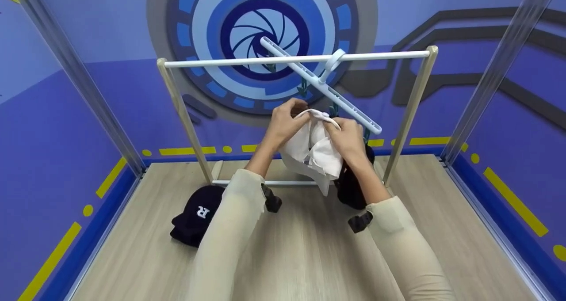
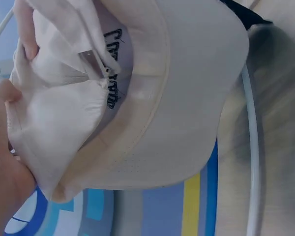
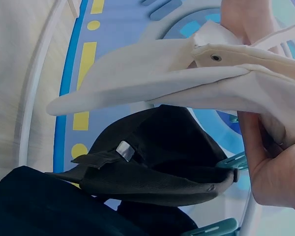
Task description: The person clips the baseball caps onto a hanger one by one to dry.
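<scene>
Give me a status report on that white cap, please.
Left hand, right hand gripping white baseball cap. Cap near clip hanger. Possible snag: black cap hanging alongside.

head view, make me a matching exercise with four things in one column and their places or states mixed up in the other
Things
1. white cap
2. dark cap with a white letter
3. hanger
4. top bar

Places and states
A. hooked over a bar
B. runs between two wooden posts
C. held by the left hand and right hand
D. rests on the wooden tabletop

Pairs: 1-C, 2-D, 3-A, 4-B
</scene>
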`<state>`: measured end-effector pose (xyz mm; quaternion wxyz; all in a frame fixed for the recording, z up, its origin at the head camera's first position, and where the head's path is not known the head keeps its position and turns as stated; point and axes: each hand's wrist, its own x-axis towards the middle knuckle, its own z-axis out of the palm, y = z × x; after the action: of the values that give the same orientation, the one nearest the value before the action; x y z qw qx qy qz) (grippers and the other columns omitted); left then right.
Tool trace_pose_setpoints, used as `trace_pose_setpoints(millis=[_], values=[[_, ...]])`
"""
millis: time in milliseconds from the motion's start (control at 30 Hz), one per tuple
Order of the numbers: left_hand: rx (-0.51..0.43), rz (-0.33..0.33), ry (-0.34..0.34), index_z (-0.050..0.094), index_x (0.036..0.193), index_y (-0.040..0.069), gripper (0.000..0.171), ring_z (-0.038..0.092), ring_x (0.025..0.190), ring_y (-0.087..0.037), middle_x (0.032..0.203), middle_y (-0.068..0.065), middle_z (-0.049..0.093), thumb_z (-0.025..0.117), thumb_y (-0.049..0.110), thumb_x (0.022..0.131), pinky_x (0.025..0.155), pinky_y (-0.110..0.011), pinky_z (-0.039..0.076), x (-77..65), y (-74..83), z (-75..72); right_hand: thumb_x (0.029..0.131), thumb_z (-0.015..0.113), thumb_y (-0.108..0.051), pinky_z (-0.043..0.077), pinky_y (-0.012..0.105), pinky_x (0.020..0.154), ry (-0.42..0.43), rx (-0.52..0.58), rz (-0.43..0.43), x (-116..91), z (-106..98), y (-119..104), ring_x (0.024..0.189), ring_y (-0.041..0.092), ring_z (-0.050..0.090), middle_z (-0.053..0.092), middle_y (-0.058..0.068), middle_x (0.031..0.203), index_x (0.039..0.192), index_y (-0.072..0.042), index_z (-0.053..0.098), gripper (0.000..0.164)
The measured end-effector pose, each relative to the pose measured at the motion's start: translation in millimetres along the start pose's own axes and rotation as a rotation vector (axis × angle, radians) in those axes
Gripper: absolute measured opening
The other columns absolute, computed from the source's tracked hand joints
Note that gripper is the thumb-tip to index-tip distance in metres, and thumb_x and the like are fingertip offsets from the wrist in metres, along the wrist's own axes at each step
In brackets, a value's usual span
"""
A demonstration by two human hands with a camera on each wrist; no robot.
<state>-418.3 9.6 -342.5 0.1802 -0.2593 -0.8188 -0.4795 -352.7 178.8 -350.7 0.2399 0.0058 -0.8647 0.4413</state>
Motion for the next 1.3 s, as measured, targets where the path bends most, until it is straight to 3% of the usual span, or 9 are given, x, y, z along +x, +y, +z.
trace_pose_setpoints(millis=[133,367,467,667,867,1133,1300], values=[[-0.136,-0.057,0.006,0.065,0.111,0.009,0.027,0.059,0.096,-0.011,0.107,-0.004,0.065,0.062,0.020,0.087,0.085,-0.023,0.047,1.1,-2.6,-0.6,0.087,0.064,-0.034,0.029,0.025,0.045,-0.006,0.012,0.029,0,-2,2,0.051,0.014,0.041,0.043,-0.004,0.053,0.062,-0.013,0.061,0.033],[-0.310,-0.177,0.145,0.061,0.115,0.006,0.027,0.057,0.102,-0.014,0.114,-0.004,0.061,0.053,0.013,0.090,0.088,-0.026,0.045,9.4,-2.5,-1.1,0.086,0.064,-0.032,0.032,0.024,0.047,-0.007,0.039,0.064,0,-3,5,0.053,0.014,0.045,0.047,-0.004,0.054,0.061,-0.013,0.057,0.033],[-0.362,-0.204,0.160,0.054,0.124,0.005,0.033,0.055,0.112,-0.018,0.126,-0.007,0.056,0.051,0.008,0.091,0.092,-0.026,0.045,15.1,-0.8,0.0,0.086,0.064,-0.031,0.031,0.024,0.046,-0.007,0.043,0.065,0,-3,6,0.053,0.014,0.045,0.047,-0.004,0.054,0.060,-0.013,0.056,0.033],[-0.410,-0.223,0.124,0.039,0.141,0.007,0.045,0.041,0.132,-0.025,0.144,-0.009,0.043,0.045,0.007,0.097,0.102,-0.025,0.039,27.1,7.0,1.7,0.086,0.064,-0.031,0.031,0.024,0.045,-0.006,0.054,0.072,0,-2,7,0.051,0.013,0.044,0.048,-0.004,0.054,0.059,-0.013,0.057,0.033],[-0.467,-0.229,0.071,0.025,0.148,0.005,0.051,0.035,0.137,-0.020,0.148,-0.011,0.039,0.044,0.012,0.100,0.108,-0.024,0.031,35.5,9.4,3.3,0.086,0.063,-0.030,0.032,0.024,0.046,-0.027,0.057,0.087,-1,0,9,0.052,0.014,0.045,0.048,-0.004,0.055,0.062,-0.011,0.059,0.031],[-0.430,-0.184,0.131,0.043,0.137,-0.003,0.041,0.051,0.121,-0.021,0.131,-0.016,0.054,0.049,0.009,0.098,0.097,-0.023,0.042,39.7,9.0,5.2,0.087,0.063,-0.032,0.035,0.024,0.047,-0.050,0.071,0.100,-4,0,10,0.056,0.015,0.048,0.054,-0.002,0.061,0.072,-0.012,0.068,0.026],[-0.474,-0.212,0.128,0.048,0.134,-0.004,0.039,0.054,0.114,-0.021,0.128,-0.018,0.055,0.051,0.009,0.097,0.093,-0.023,0.044,37.7,10.9,6.6,0.087,0.063,-0.032,0.035,0.027,0.050,-0.038,0.037,0.092,-5,2,12,0.058,0.016,0.047,0.050,-0.003,0.059,0.066,-0.012,0.063,0.028]])
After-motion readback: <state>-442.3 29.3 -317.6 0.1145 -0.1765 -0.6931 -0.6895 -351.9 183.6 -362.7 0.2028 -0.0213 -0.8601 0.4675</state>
